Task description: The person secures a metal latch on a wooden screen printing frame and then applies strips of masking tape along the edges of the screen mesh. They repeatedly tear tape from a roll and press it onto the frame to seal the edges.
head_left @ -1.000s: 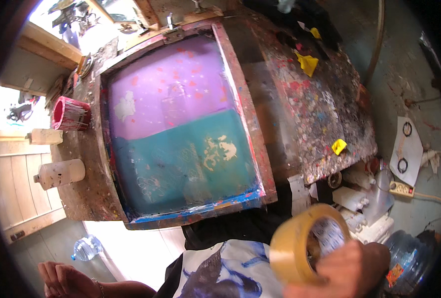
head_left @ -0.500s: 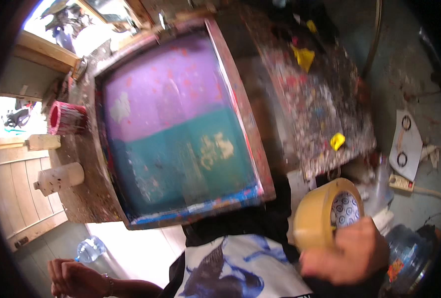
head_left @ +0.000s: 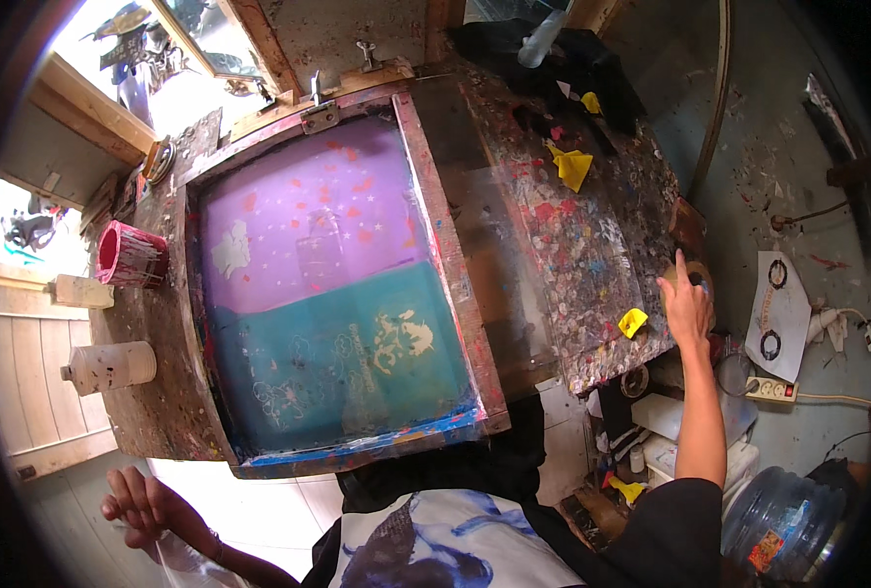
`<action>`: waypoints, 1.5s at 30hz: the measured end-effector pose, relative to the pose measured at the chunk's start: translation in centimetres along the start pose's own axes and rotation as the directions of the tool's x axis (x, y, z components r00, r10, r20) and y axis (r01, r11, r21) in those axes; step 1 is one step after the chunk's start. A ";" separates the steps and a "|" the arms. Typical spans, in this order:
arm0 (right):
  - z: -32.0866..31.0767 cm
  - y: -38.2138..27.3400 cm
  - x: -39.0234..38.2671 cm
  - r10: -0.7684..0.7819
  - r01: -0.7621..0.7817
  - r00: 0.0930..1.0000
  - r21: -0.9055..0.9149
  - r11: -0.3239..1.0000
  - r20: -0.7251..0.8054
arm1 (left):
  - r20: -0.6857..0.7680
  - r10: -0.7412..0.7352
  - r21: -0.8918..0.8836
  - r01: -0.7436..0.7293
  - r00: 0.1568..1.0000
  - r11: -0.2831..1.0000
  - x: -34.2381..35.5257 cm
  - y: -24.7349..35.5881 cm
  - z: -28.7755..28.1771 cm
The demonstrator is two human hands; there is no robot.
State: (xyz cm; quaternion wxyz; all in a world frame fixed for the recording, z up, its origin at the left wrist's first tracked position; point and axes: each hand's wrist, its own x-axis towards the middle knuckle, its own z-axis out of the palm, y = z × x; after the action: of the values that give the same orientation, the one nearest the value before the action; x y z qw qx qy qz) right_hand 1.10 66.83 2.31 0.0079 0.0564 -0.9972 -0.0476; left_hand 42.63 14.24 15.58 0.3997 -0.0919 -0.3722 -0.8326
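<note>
My right hand (head_left: 688, 312) reaches to the right edge of the paint-crusted table, its index finger stretched out and its thumb apart. It lies over a roll of tan packing tape (head_left: 702, 281), which it partly hides. My left hand (head_left: 149, 507) is low at the left with curled fingers, and a strip of clear plastic film (head_left: 182, 561) hangs from it. Between my hands a wooden-framed printing screen (head_left: 482, 377) lies on the worktop, its mesh violet in the far half and teal in the near half. Pale printed shapes show on the teal part.
On the left stand a red-stained pot (head_left: 133, 257) and a white bottle (head_left: 112, 367). Yellow scraps (head_left: 572, 169) lie on the crusted table (head_left: 602, 265). A power strip (head_left: 771, 390), a paper with two dark rings (head_left: 780, 318) and a large water bottle (head_left: 783, 524) are at the right.
My right hand has carried the tape roll from close to my body out to the table's right edge, and its fingers have stretched. The left hand has shifted slightly up and right.
</note>
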 end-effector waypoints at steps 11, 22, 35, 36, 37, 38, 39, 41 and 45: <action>-19.4 -12.6 -14.2 -0.602 0.362 0.722 0.927 -0.093 -0.342 | -0.216 -0.029 0.317 0.098 0.976 0.943 0.6 -1.1 2.2; -18.8 -18.3 -15.9 -0.352 0.391 0.648 0.692 -0.606 -0.675 | -0.251 0.091 0.264 -0.022 0.964 0.964 -0.4 -0.1 1.6; -14.3 -22.0 -14.8 -0.256 0.099 0.950 0.949 -0.299 -0.180 | -0.406 -0.038 0.561 0.282 0.913 0.779 -1.8 -5.3 -0.1; -13.6 -21.8 -14.6 -0.267 0.075 0.954 0.970 -0.232 -0.138 | -0.373 -0.049 0.572 0.271 0.927 0.774 -1.6 -5.8 0.0; -13.0 -21.5 -14.4 -0.281 0.054 0.955 0.986 -0.159 -0.098 | -0.384 -0.067 0.584 0.299 0.921 0.755 -1.4 -6.0 0.2; -12.3 -21.1 -14.3 -0.302 -0.028 0.953 0.979 -0.201 -0.035 | -0.385 -0.065 0.624 0.312 0.921 0.716 -1.5 -6.3 0.5; -11.7 -20.8 -14.2 -0.324 -0.119 0.945 0.966 -0.231 0.039 | -0.385 -0.074 0.659 0.330 0.920 0.676 -1.4 -6.4 0.8; -10.8 -20.0 -13.8 -0.424 -0.095 0.905 0.982 -0.162 0.017 | -0.403 -0.079 0.679 0.356 0.912 0.643 -1.4 -6.8 1.2; -9.0 -19.8 -14.0 -0.343 -0.104 0.937 0.992 -0.077 0.071 | -0.440 -0.131 0.663 0.419 0.889 0.620 -1.4 -7.3 0.7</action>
State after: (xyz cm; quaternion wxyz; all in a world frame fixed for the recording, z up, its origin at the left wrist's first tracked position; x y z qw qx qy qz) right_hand 17.43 47.96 9.20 -0.1932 0.1260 -0.6906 0.6855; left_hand 38.12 18.52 11.42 0.3262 0.2872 -0.6107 -0.6619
